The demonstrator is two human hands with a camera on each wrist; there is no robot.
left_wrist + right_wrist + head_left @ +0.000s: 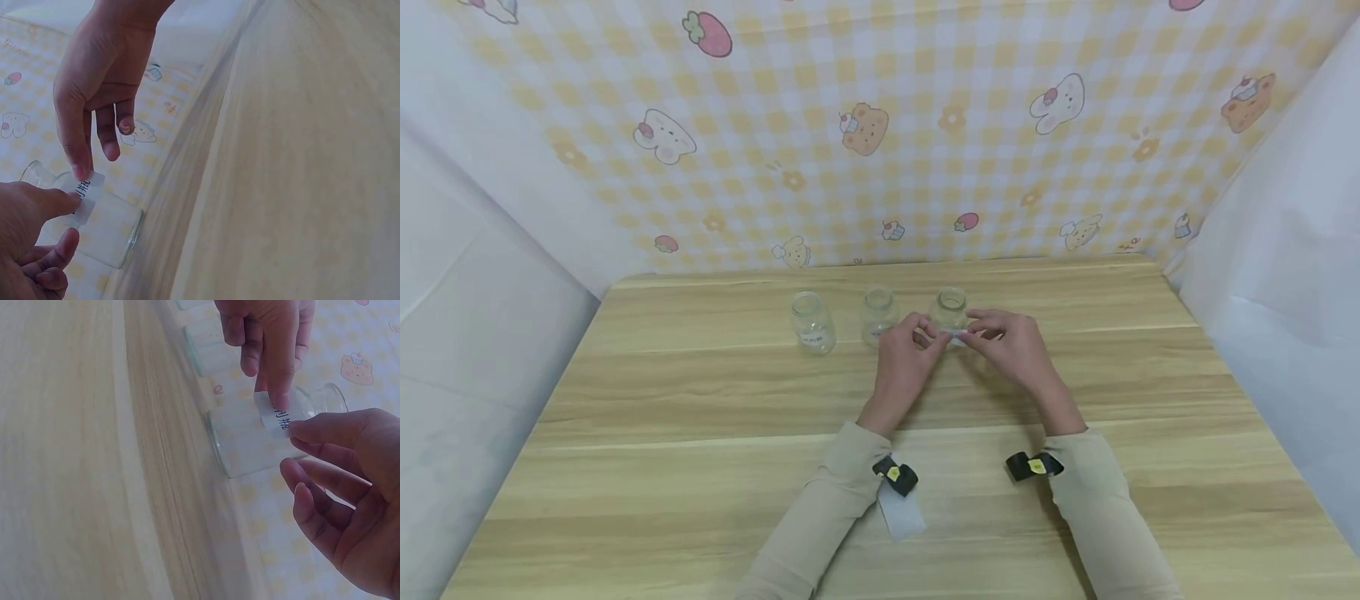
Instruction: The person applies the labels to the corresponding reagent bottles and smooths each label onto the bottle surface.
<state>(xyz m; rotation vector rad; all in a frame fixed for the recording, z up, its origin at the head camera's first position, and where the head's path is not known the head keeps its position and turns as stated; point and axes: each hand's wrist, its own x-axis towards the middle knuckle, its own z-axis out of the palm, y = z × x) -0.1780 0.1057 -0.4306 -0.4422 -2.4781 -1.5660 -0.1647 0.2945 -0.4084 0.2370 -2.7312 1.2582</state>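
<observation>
At the back of the table a clear glass jar (951, 304) stands upright between the two hands. Across its front lies a small white label (267, 417) with dark printed characters. My left hand (902, 365) pinches one end of this label, its thumb flat over the print. The other end is between the thumb and forefinger of my right hand (1017, 354), right at the glass. In the left wrist view the jar (111, 231) shows through below the label, and the right hand's remaining fingers hang loosely bent.
Left of the hands stand two more glass jars, a middle one (878, 307) partly behind the left hand and a far-left one (808, 312) bearing a printed label. A pale paper sheet (902, 515) lies by the left forearm. Behind the wooden table (700, 492) hangs a checked cloth (955, 158).
</observation>
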